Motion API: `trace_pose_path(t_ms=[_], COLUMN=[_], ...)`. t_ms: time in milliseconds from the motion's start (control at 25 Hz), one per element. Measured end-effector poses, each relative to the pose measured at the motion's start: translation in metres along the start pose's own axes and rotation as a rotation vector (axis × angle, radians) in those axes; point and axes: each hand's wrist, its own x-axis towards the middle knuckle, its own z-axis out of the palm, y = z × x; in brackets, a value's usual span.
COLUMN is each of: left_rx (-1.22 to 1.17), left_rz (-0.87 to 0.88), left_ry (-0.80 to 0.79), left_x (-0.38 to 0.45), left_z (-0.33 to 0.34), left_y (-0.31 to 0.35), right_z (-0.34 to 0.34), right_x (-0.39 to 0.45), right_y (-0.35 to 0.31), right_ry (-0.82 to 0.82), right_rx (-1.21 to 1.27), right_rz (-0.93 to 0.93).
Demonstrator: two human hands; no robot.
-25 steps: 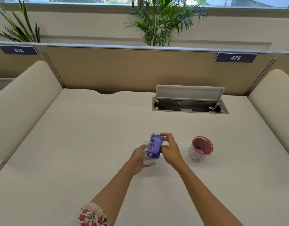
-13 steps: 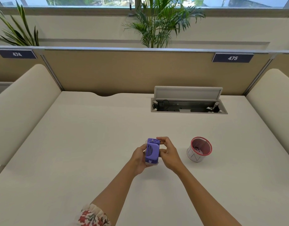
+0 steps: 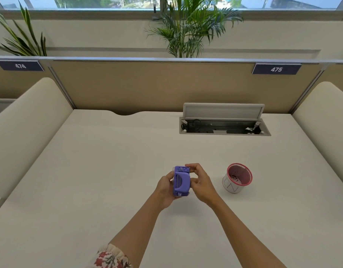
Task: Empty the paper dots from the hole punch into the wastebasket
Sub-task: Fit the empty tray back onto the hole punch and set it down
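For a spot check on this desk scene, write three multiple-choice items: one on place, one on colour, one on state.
1. Where does the wastebasket stand relative to the hands?
A. to their right
B. to their left
C. behind the partition

2. What colour is the hole punch?
A. green
B. purple
C. black

3. How is the hole punch held?
A. lying untouched on the desk
B. by one hand only
C. between both hands

Answers: 1 A, the basket sits right of the right hand. 2 B, its body is purple. 3 C, the left hand cradles it while the right grips its side.
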Motion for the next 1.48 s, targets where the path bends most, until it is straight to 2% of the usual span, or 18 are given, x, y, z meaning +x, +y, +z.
trace_pose_path(t_ms=[280,600,920,1040,1240,1480], left_rx=[-0.024,-0.013,0.002,0.063,0.153,0.214], left_rz=[0.002,0.028,0.049,0.091,0.149,0.181], left_ry=[0.024,0.025,-0.014,-0.065,-0.165,-0.149], left_x=[-0.001,-0.002,-0.007,-0.009,-0.014,-0.016], left_z=[0.003,0.002,0.009,0.009,0.008,0.010], left_y=[0.003,-0.005,-0.002,0.000,0.009,0.010], right_z=[0.003,0.007,0.008,0.005,-0.004,-0.009], right_x=[-0.001,-0.007,-0.008,-0.007,-0.005,-0.004], right_y=[0.001,0.005,0.006,0.005,0.009,0.008], right_ry=[0.045,0.204,0.318,0.331,0.290,0.252], right_rx=[0.000,-0.072,-0.066,-0.043,-0.005,-0.009], right_rz=[-0.024,-0.151,-0.191,-0.173,-0.038,-0.024])
